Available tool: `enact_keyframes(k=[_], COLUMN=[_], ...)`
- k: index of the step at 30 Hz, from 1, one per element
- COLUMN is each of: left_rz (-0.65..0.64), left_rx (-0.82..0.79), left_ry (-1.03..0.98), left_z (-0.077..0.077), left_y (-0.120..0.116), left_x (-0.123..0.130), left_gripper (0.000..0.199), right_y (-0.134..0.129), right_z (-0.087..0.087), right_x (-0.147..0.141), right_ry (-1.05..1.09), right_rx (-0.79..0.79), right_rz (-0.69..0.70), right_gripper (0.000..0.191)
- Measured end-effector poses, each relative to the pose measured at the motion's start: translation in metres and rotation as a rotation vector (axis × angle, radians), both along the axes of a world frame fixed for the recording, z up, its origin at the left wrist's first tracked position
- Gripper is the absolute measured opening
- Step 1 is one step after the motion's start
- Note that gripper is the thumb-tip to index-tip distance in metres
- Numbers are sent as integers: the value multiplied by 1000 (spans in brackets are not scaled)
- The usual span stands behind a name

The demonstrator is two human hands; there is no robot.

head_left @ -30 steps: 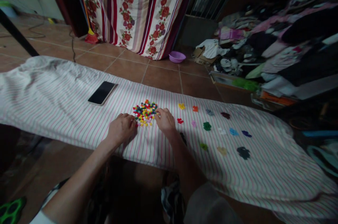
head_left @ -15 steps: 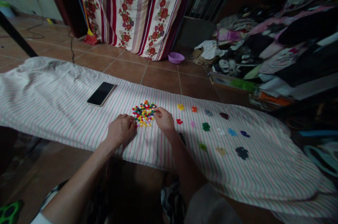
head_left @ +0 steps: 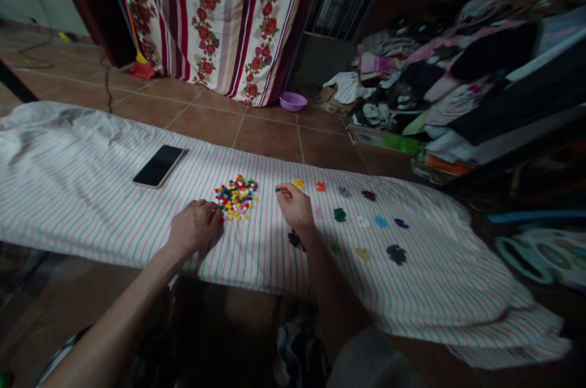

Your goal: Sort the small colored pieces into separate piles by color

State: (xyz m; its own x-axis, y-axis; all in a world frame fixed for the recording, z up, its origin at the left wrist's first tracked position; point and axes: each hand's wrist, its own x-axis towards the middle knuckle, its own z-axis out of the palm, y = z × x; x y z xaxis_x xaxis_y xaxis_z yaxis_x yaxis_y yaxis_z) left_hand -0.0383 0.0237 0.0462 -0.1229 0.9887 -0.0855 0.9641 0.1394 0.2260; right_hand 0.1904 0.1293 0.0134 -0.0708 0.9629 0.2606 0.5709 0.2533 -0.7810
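A mixed pile of small coloured beads [head_left: 237, 197] lies on the striped cloth [head_left: 256, 254]. My left hand [head_left: 195, 224] rests at the pile's left edge, fingers curled down; what they hold, if anything, is hidden. To the right of the pile, my right hand [head_left: 295, 205] pinches a small green bead [head_left: 278, 190] between thumb and fingertip. Around and beyond it lie single-colour clusters: yellow beads [head_left: 298, 183], orange beads [head_left: 320, 186], dark green beads [head_left: 339, 215], light blue beads [head_left: 381, 221] and dark grey beads [head_left: 396, 254]. Black beads [head_left: 295, 239] sit below my right wrist.
A phone [head_left: 159, 166] lies on the cloth left of the pile. Beyond the cloth's far edge are a purple basin [head_left: 293, 101] on the tiled floor, a hanging floral curtain [head_left: 233, 22] and heaped clothes [head_left: 439, 64] at the right.
My right hand has moved right, away from the pile, with a green bead in its fingertips. My left hand stays by the pile. The whole view has shifted slightly.
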Motion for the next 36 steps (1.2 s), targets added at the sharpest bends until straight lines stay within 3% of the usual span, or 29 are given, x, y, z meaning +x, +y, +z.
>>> enact_keyframes(k=[12,17,24,36], left_rz=[-17,-26,-31,-19], left_rx=[-22,-10,18,1], left_ry=[67,97,100,107], left_z=[1,-1,-5,-2], left_y=[2,3,6,7], left_x=[4,4,3,5], left_gripper=[39,40,41,42], right_y=[7,2,-5,-6], right_z=[11,2,-6,-13], right_x=[117,149,165,164], right_ry=[-238,-367,-428,-484], right_rx=[17,-1,-7,-17], right_rz=[-383,-407,-368,-346], right_gripper=[30,29,29,30])
